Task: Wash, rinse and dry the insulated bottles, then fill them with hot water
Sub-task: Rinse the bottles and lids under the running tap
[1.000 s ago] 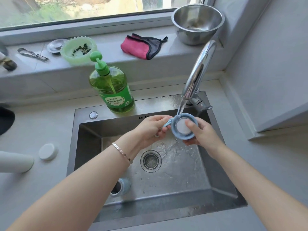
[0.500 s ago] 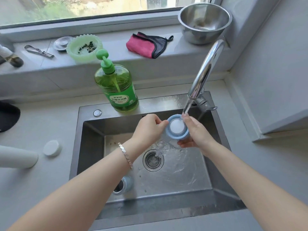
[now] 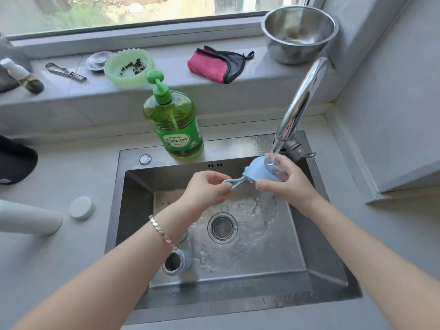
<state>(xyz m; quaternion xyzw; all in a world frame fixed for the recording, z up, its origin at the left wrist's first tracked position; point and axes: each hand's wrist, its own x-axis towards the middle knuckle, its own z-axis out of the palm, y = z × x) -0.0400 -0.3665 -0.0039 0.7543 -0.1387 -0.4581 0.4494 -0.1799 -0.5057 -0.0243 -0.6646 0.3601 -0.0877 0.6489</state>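
Observation:
Under the running tap (image 3: pixel 298 106), my right hand (image 3: pixel 284 179) grips a light blue bottle lid (image 3: pixel 258 170), turned on its side in the stream. My left hand (image 3: pixel 206 189) pinches the lid's blue strap loop (image 3: pixel 232 183), pulled out to the left. A blue bottle (image 3: pixel 176 260) lies in the steel sink (image 3: pixel 328 279), its open mouth showing beside my left forearm, the rest hidden. A white bottle (image 3: pixel 26 220) lies on the counter at far left with its white cap (image 3: pixel 81 207) beside it.
A green dish soap pump bottle (image 3: pixel 175 125) stands on the sink's back rim. On the windowsill sit a steel bowl (image 3: pixel 300 32), a pink cloth (image 3: pixel 214 64), a green dish (image 3: pixel 129 66), a small metal tool (image 3: pixel 65 72) and a small bottle (image 3: pixel 22 76). Water swirls round the drain (image 3: pixel 222 227).
The lid faced me with its inside up; now it is turned sideways under the stream. My left hand has shifted from the lid's rim to its strap.

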